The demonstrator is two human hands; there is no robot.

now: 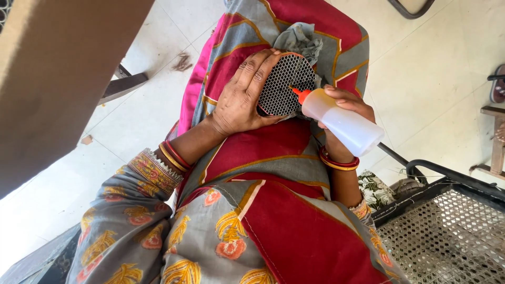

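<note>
My left hand [243,93] grips a round black disc with a honeycomb mesh face [285,85], held on my lap over a grey cloth [300,41]. My right hand [344,113] holds a translucent white squeeze bottle [344,125] with an orange nozzle. The nozzle tip touches the right edge of the mesh disc. Both wrists carry red and gold bangles. My lap is covered in red, grey and gold patterned fabric [273,152].
A large brown cardboard sheet [58,79] fills the upper left. A black metal mesh seat [447,236] stands at the lower right. Pale tiled floor [436,68] lies around, with a sandal [498,84] at the right edge.
</note>
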